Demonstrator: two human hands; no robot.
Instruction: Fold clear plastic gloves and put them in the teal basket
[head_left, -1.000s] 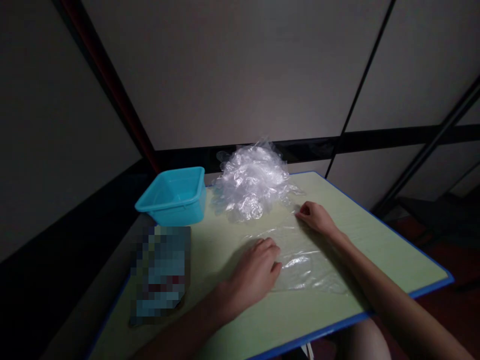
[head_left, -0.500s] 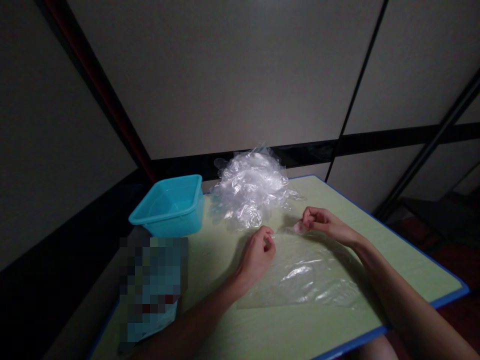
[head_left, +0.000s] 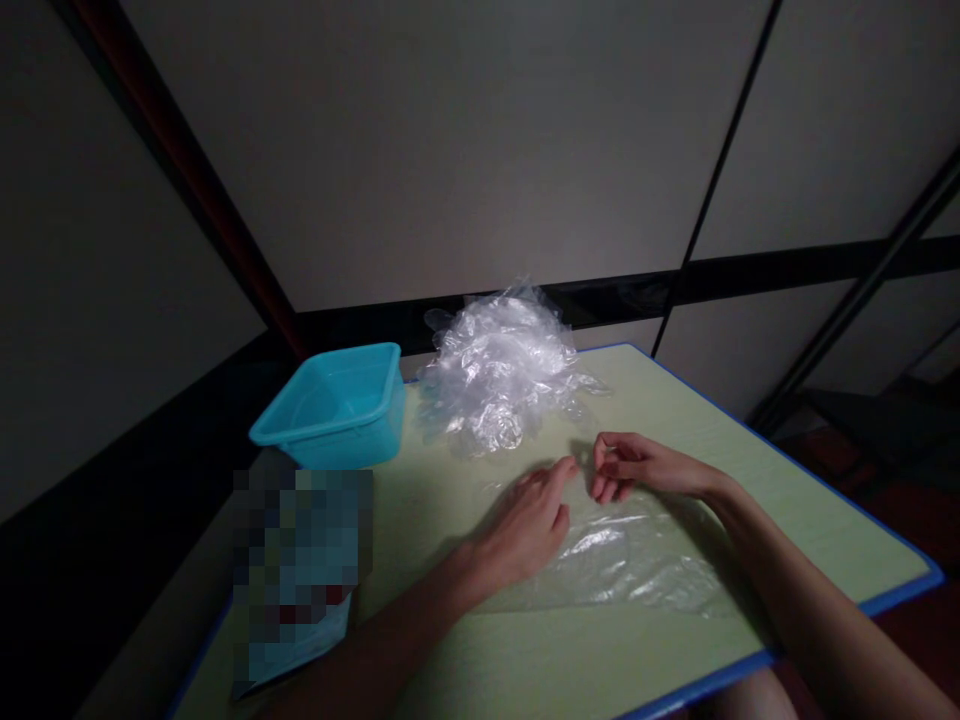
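Lying flat: a sheet of clear plastic film (head_left: 619,560), on the near half of the table, creased and shining where the light catches it, under and beside both hands.
Left hand: back up, over the left part of the film, fingers (head_left: 559,480) reaching toward the other hand (head_left: 532,520); I can't tell from here whether they grasp the plastic.
Right hand: fingers loosely curled at the film's far edge (head_left: 622,468), near the left fingertips; whether a bit of film is caught between them, I can't tell.
Plastic pile: a crumpled heap of thin clear plastic (head_left: 506,370), at the far side of the table, with rounded tips poking out like glove fingers.
Turquoise basin: rectangular, upright, at the far left corner (head_left: 352,445), left of the heap.
Package: bluish, with dark red marks, on the left side just in front of the basin (head_left: 319,550); its face is pixelated, so any print is unreadable.
Table: pale green top (head_left: 525,665) with blue edging.
Behind: grey panels (head_left: 480,160) crossed by a glossy black band (head_left: 780,272).
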